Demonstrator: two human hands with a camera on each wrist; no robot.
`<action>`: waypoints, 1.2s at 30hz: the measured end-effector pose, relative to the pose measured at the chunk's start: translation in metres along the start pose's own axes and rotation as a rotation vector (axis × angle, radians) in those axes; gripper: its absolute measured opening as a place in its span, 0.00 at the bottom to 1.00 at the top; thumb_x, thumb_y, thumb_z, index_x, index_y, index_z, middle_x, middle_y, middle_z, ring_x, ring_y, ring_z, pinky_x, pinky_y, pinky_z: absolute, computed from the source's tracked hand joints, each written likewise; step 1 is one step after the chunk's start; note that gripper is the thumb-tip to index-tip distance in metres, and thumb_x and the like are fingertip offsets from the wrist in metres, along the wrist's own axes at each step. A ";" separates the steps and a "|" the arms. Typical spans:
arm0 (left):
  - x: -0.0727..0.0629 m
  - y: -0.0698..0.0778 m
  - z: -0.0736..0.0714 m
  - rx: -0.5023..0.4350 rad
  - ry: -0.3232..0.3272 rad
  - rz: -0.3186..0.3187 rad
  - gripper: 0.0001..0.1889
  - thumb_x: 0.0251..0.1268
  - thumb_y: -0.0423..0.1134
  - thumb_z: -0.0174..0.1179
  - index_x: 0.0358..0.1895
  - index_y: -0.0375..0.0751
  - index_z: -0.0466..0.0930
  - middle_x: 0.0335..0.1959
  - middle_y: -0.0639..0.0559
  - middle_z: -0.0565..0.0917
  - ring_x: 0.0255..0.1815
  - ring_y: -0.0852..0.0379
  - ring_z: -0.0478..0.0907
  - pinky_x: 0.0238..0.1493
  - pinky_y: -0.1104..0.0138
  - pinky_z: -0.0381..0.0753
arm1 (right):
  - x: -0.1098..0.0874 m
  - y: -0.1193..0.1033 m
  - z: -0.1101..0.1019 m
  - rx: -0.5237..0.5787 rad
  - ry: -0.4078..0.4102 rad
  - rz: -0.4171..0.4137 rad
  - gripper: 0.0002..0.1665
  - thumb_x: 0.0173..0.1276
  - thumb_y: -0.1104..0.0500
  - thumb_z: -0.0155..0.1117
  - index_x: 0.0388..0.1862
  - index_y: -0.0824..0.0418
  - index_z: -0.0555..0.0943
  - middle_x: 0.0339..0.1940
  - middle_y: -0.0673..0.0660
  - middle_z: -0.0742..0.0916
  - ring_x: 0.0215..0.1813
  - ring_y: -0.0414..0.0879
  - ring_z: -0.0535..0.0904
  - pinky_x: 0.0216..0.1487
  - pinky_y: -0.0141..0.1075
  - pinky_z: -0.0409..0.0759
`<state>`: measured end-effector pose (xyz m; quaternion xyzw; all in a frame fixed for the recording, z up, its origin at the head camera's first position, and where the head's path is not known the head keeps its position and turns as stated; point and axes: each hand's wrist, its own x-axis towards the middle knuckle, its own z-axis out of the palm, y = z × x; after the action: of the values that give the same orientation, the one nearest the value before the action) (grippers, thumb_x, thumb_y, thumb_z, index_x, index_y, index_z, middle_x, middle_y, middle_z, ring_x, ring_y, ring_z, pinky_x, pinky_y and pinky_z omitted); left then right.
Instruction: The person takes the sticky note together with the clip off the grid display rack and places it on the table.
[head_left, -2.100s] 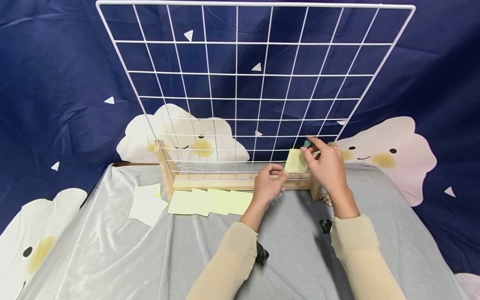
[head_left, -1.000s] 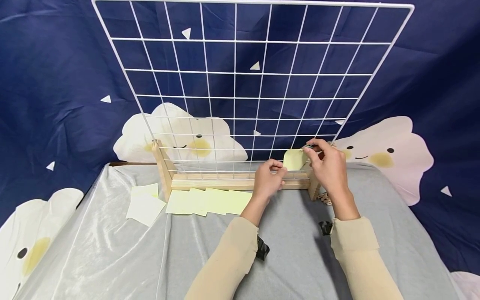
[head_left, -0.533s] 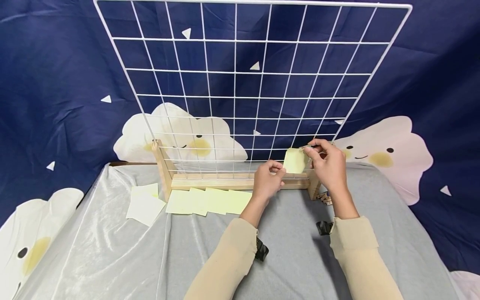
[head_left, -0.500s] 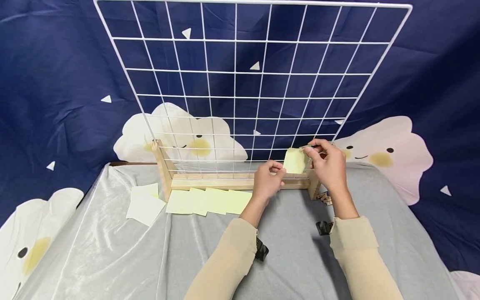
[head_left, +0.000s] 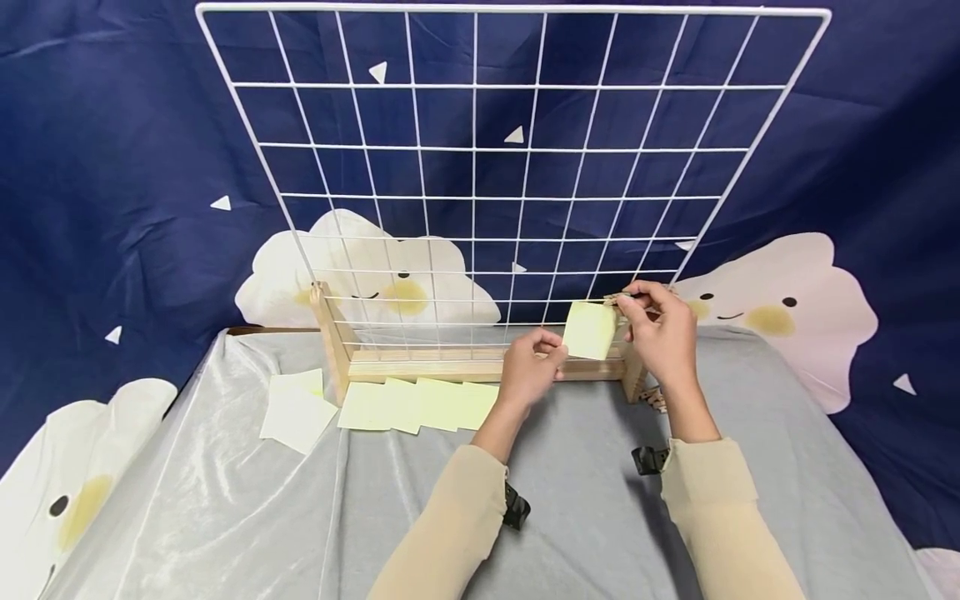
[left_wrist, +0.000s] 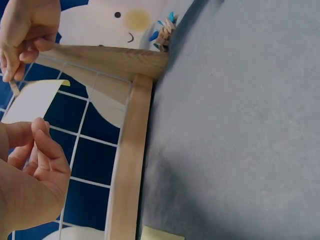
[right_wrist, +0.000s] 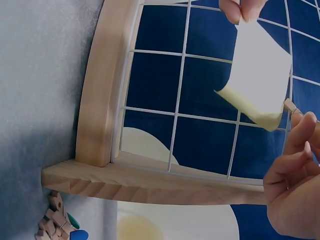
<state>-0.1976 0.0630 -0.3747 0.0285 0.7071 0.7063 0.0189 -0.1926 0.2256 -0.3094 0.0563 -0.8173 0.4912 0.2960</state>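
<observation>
My left hand (head_left: 531,367) pinches the lower left corner of a pale yellow sticky note (head_left: 590,331) in front of the white wire grid (head_left: 474,150), near its lower right. At the note's upper right corner, my right hand (head_left: 663,333) pinches a small wooden clothespin (right_wrist: 291,106) between thumb and fingers. The clothespin's tip meets the edge of the note by a grid wire; whether it clamps the paper or the wire, I cannot tell. One edge of the note curls in the right wrist view. Fingers partly hide the clothespin.
A wooden stand (head_left: 450,369) carries the grid on the grey cloth (head_left: 585,500). Before it lies an overlapping row of yellow notes (head_left: 438,406), with paler notes (head_left: 300,412) farther left. Several clothespins (right_wrist: 57,220) with coloured bits are heaped beside the stand's right foot.
The note bowed, then flattened and sits slightly lower. The clothespin in my right hand, teal side showing at first, has turned to point left at the note's upper corner. Both hands keep their place.
</observation>
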 end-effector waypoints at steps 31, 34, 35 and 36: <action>-0.011 -0.016 -0.033 -0.025 0.007 -0.012 0.05 0.66 0.29 0.65 0.41 0.31 0.83 0.29 0.52 0.81 0.18 0.62 0.77 0.19 0.73 0.74 | -0.001 -0.011 0.003 0.196 0.033 0.070 0.07 0.69 0.77 0.60 0.42 0.84 0.76 0.22 0.54 0.80 0.14 0.34 0.71 0.17 0.22 0.71; -0.010 -0.016 -0.034 -0.021 0.007 -0.007 0.05 0.66 0.29 0.65 0.41 0.31 0.83 0.29 0.52 0.82 0.18 0.62 0.77 0.19 0.72 0.75 | -0.002 -0.010 0.005 0.188 0.060 0.047 0.05 0.68 0.78 0.60 0.41 0.83 0.76 0.23 0.56 0.80 0.13 0.33 0.70 0.17 0.22 0.70; -0.010 -0.015 -0.034 -0.019 0.007 -0.005 0.05 0.66 0.29 0.65 0.41 0.32 0.83 0.29 0.52 0.82 0.18 0.62 0.78 0.19 0.72 0.75 | -0.002 -0.010 0.006 0.183 0.068 0.040 0.04 0.68 0.78 0.60 0.41 0.82 0.77 0.23 0.56 0.80 0.13 0.33 0.70 0.16 0.22 0.70; -0.010 -0.015 -0.034 -0.015 0.007 -0.003 0.04 0.66 0.30 0.65 0.41 0.32 0.83 0.29 0.52 0.82 0.18 0.62 0.78 0.19 0.71 0.75 | -0.003 -0.010 0.007 0.180 0.079 0.034 0.04 0.68 0.78 0.60 0.41 0.81 0.77 0.23 0.57 0.80 0.13 0.33 0.70 0.16 0.22 0.70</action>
<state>-0.1902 0.0280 -0.3899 0.0248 0.7018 0.7117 0.0179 -0.1895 0.2138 -0.3051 0.0495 -0.7584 0.5694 0.3132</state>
